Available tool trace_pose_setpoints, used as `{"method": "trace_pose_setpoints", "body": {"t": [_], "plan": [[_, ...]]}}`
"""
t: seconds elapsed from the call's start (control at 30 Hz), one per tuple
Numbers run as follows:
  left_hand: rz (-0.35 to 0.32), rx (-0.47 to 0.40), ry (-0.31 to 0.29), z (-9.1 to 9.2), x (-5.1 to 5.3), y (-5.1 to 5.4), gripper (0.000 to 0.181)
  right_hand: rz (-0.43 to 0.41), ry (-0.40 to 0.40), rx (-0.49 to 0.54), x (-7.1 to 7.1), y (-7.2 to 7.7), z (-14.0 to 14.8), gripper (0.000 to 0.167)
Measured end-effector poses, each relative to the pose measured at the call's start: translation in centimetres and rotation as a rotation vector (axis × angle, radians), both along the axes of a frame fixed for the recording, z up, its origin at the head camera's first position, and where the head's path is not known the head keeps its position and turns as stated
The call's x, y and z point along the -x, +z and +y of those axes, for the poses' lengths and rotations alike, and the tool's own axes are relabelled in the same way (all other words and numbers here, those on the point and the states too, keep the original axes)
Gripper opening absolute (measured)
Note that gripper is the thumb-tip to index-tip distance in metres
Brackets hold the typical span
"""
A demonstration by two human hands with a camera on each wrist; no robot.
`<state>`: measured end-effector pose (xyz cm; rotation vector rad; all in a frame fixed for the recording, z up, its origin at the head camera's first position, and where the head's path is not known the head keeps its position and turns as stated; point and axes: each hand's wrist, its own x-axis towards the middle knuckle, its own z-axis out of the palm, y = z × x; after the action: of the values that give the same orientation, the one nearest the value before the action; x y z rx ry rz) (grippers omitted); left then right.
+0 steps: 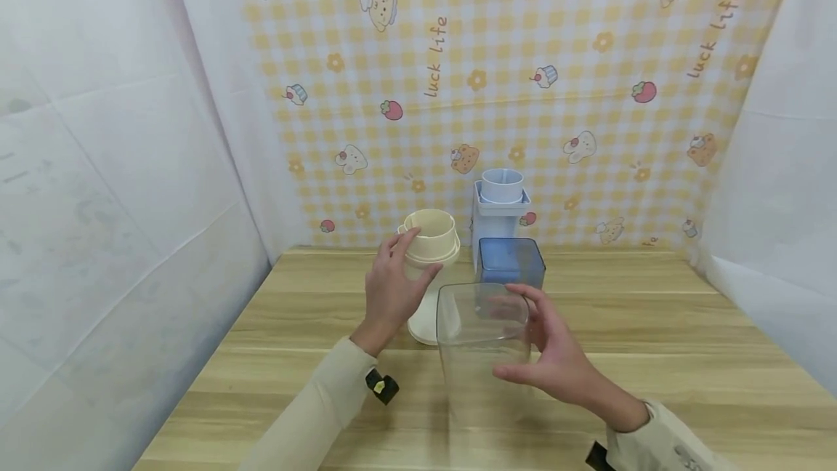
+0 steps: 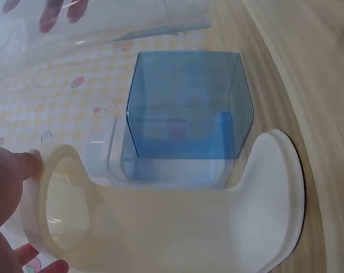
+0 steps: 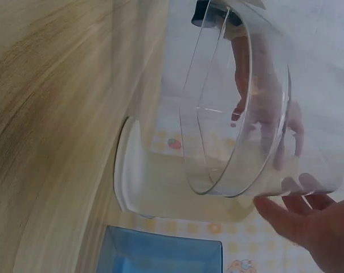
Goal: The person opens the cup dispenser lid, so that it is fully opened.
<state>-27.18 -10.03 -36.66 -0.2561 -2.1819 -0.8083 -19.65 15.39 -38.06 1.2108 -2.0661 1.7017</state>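
A cream stand (image 1: pixel 439 311) with a round open collar (image 1: pixel 434 235) at its top and a wide foot stands on the table. My left hand (image 1: pixel 395 286) holds this collar, thumb in front and fingers at the rim. In the left wrist view the collar (image 2: pixel 41 199) lies between the fingers. My right hand (image 1: pixel 556 355) grips a clear plastic container (image 1: pixel 484 369) by its right side, fingers and thumb spread around the wall. The container is raised in front of the stand, apart from it. Its thin walls (image 3: pixel 240 125) show the left hand through them.
Behind and to the right is a similar pale blue stand (image 1: pixel 495 227) with a round collar. A translucent blue container (image 1: pixel 511 260) sits at its front. The wooden table (image 1: pixel 314 384) ends at a checked cloth (image 1: pixel 445 57), with white sheets (image 1: pixel 118 166) at both sides.
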Motion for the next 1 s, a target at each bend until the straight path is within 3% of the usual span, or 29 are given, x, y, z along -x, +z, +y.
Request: {"method": "trace_pose_setpoints", "body": {"t": [0.2,0.37,0.6,1.0], "plan": [[-0.017,0.031,0.006,-0.2,1.3,0.1,0.066,0.009,-0.158,-0.067,0.7,-0.7,-0.5,0.095],[-0.056,0.044,0.020,-0.7,2.7,0.2,0.069,-0.058,-0.188,-0.109,1.0,-0.9,-1.0,0.092],[-0.168,0.007,0.012,-1.3,4.5,0.8,0.069,-0.127,-0.202,-0.118,1.8,-0.8,-2.0,0.092],[-0.238,0.003,0.014,-1.9,8.0,1.4,0.071,-0.231,-0.257,-0.120,4.5,-1.4,-4.2,0.095]]}}
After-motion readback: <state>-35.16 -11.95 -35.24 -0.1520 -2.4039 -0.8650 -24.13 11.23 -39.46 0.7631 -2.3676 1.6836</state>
